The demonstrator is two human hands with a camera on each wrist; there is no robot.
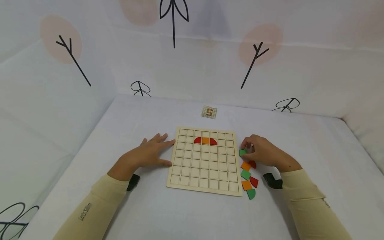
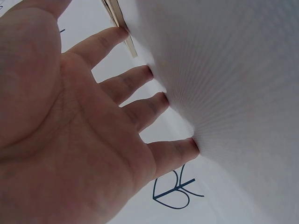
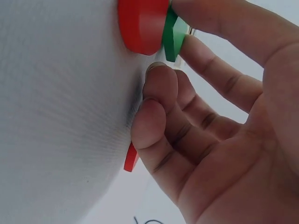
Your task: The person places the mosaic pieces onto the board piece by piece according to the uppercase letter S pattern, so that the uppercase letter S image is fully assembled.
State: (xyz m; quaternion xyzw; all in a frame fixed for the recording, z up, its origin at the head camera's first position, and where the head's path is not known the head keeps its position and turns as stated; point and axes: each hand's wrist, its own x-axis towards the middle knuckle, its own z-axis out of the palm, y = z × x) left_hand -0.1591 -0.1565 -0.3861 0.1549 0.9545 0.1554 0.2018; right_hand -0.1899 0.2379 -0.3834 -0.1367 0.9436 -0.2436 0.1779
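The left hand (image 1: 152, 151) lies with fingers spread along the left edge of a wooden grid board (image 1: 204, 190). Its thumb and a fingertip touch that edge; in the left wrist view the other fingertips (image 2: 161, 99) rest on the cloth. Beside the board's right edge, the right hand (image 1: 260, 151) pinches a green piece (image 3: 176, 39) between thumb and index finger, the other fingers curled near the cloth. On the board, an orange square (image 1: 205, 140) sits between a red quarter-circle (image 1: 197, 140) and another red quarter-circle (image 1: 213, 142) in an upper row.
Loose pieces line the board's right side: an orange square (image 1: 245, 166), a green square (image 1: 246, 174), a red quarter-circle (image 1: 254, 182), a green quarter-circle (image 1: 251, 193) and others. A small pattern card (image 1: 209, 112) lies behind the board. Printed white cloth covers table and walls.
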